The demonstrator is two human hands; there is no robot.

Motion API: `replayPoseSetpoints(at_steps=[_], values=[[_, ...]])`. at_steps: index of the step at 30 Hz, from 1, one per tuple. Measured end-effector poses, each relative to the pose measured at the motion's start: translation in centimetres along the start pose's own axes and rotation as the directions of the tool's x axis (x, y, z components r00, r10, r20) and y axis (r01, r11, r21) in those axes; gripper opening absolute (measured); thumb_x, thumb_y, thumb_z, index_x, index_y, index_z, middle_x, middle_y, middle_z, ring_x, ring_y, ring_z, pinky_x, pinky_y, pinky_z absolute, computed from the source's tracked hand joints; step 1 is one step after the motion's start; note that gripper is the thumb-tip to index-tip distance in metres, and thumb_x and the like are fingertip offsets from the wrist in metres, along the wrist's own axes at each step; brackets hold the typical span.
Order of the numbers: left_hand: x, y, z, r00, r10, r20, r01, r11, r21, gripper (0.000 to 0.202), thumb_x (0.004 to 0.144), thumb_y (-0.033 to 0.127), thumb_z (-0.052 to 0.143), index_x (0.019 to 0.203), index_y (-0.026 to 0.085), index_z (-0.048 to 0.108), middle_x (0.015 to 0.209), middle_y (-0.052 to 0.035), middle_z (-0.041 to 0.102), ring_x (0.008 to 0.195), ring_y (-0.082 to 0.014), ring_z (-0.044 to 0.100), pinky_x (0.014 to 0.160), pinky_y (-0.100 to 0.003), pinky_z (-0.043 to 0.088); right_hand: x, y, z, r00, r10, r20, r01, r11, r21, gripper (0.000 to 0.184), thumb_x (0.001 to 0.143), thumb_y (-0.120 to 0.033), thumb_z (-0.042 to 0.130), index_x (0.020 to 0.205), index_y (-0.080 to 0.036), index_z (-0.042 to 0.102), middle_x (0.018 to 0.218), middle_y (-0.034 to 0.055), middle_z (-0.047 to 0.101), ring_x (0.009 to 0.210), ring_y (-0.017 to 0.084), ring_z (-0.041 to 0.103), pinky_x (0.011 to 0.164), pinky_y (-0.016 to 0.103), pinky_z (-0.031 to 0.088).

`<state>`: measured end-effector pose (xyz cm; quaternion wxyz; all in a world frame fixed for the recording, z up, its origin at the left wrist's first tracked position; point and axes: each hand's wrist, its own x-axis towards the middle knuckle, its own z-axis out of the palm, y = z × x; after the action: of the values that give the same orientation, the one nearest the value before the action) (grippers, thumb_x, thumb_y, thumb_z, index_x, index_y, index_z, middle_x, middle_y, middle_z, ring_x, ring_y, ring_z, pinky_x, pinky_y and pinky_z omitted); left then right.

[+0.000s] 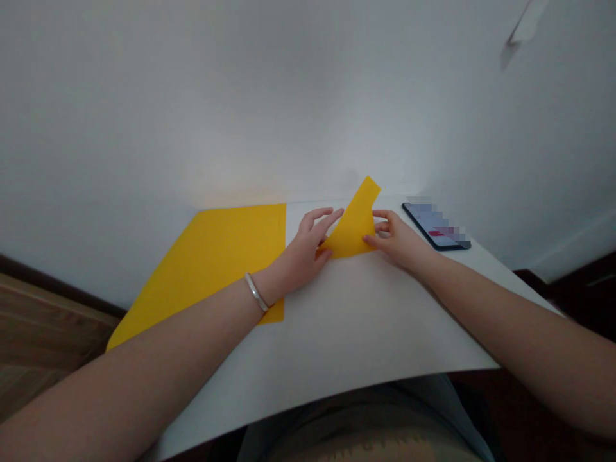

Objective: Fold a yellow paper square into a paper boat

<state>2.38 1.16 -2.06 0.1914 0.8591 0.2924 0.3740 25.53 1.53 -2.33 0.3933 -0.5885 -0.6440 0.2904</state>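
Observation:
A small folded piece of yellow paper [353, 226] is held up between my two hands, above the white table. It has a wide lower part and a narrow strip pointing up and to the right. My left hand [310, 247] pinches its lower left corner between thumb and fingers, with the index finger stretched along the paper's edge. At the paper's right side, my right hand [392, 237] grips the edge, its thumb on the near face and its fingers partly behind. A silver bangle [256, 293] circles my left wrist.
A large yellow sheet [216, 250] lies on the left of the white table [375, 321], partly under my left forearm. A phone [436, 226] with a lit screen lies at the back right. The wall [308, 96] rises behind the table; wooden furniture [43, 321] stands at left.

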Motion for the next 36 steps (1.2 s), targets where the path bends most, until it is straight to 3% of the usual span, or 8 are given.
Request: replayPoseSetpoints(at_steps=[3, 7, 9, 12, 19, 23, 27, 36], values=[[0.3, -0.2, -0.3, 0.999, -0.006, -0.042, 0.008, 0.999, 0.053, 0.073, 0.075, 0.001, 0.048, 0.142, 0.023, 0.032, 0.115, -0.0068, 0.053, 0.094, -0.0138, 0.055, 0.087, -0.03, 0.05, -0.4, -0.7, -0.2, 0.986, -0.158, 0.044, 0.156, 0.987, 0.042, 0.035, 0.072, -0.023, 0.067, 0.106, -0.02, 0.057, 0.105, 0.0071, 0.069, 0.096, 0.021, 0.065, 0.087, 0.038, 0.05], [0.6, -0.2, -0.8, 1.0, -0.013, 0.012, 0.009, 0.966, 0.258, 0.044, 0.078, 0.004, 0.049, 0.118, 0.019, 0.059, 0.093, -0.0033, 0.063, 0.09, -0.017, 0.057, 0.087, -0.035, 0.048, -1.4, -2.4, -0.9, 0.952, -0.301, 0.063, 0.305, 0.95, -0.069, 0.012, 0.077, -0.025, 0.061, 0.087, -0.019, 0.063, 0.093, 0.0064, 0.068, 0.085, 0.019, 0.064, 0.08, 0.034, 0.049], [0.6, -0.2, -0.9, 0.999, 0.003, 0.048, -0.019, 0.939, 0.344, 0.035, 0.08, 0.008, 0.05, 0.11, 0.019, 0.064, 0.094, -0.0047, 0.064, 0.091, -0.019, 0.057, 0.086, -0.036, 0.047, -1.9, -3.0, -1.3, 0.9, -0.43, 0.076, 0.436, 0.877, -0.203, 0.003, 0.076, -0.021, 0.06, 0.077, -0.019, 0.062, 0.083, 0.0048, 0.065, 0.079, 0.017, 0.061, 0.075, 0.032, 0.048], [0.4, -0.2, -0.8, 0.994, 0.011, 0.112, -0.054, 0.92, 0.389, 0.037, 0.08, 0.009, 0.05, 0.112, 0.019, 0.063, 0.103, -0.0068, 0.063, 0.096, -0.02, 0.056, 0.088, -0.036, 0.047, -2.3, -3.4, -1.8, 0.81, -0.546, 0.214, 0.586, 0.736, -0.339, 0.012, 0.071, -0.009, 0.057, 0.077, -0.019, 0.062, 0.084, 0.0043, 0.062, 0.078, 0.016, 0.057, 0.072, 0.029, 0.045], [0.6, 0.6, -0.7, 0.961, -0.007, 0.277, -0.089, 0.939, 0.333, 0.041, 0.083, 0.006, 0.039, 0.115, 0.017, 0.063, 0.119, -0.007, 0.063, 0.112, -0.0183, 0.055, 0.102, -0.036, 0.042, -2.5, -3.4, -1.9, 0.795, -0.456, 0.4, 0.597, 0.475, -0.646, 0.024, 0.077, -0.01, 0.055, 0.093, -0.021, 0.069, 0.095, 0.007, 0.064, 0.094, 0.023, 0.055, 0.075, 0.031, 0.044], [0.8, 1.4, -1.2, 0.934, 0.016, 0.356, -0.133, 0.942, 0.307, 0.033, 0.092, 0.027, 0.043, 0.117, 0.017, 0.063, 0.123, -0.0089, 0.062, 0.117, -0.0212, 0.053, 0.105, -0.04, 0.038, -2.3, -3.2, -1.5, 0.785, -0.416, 0.46, 0.619, 0.491, -0.613, 0.026, 0.081, -0.013, 0.052, 0.098, -0.019, 0.071, 0.096, 0.0084, 0.066, 0.094, 0.022, 0.056, 0.083, 0.033, 0.044], [0.5, 1.5, -1.3, 0.909, 0.099, 0.404, -0.231, 0.928, 0.293, 0.055, 0.082, 0.054, 0.06, 0.125, 0.019, 0.058, 0.13, -0.0093, 0.057, 0.124, -0.0257, 0.048, 0.109, -0.043, 0.032, -2.0, -3.0, -1.3, 0.786, -0.404, 0.468, 0.618, 0.507, -0.601, 0.026, 0.086, -0.02, 0.049, 0.097, -0.016, 0.072, 0.095, 0.0104, 0.067, 0.09, 0.022, 0.058, 0.085, 0.034, 0.044], [0.2, 1.7, -1.1, 0.938, -0.004, 0.346, -0.12, 0.935, 0.335, 0.045, 0.087, 0.033, 0.054, 0.127, 0.014, 0.053, 0.125, -0.013, 0.059, 0.116, -0.0244, 0.053, 0.102, -0.041, 0.041, -2.7, -3.8, -1.9, 0.858, -0.297, 0.419, 0.514, 0.478, -0.712, 0.026, 0.086, -0.035, 0.051, 0.096, -0.021, 0.071, 0.099, 0.0077, 0.067, 0.094, 0.023, 0.06, 0.071, 0.032, 0.046]])
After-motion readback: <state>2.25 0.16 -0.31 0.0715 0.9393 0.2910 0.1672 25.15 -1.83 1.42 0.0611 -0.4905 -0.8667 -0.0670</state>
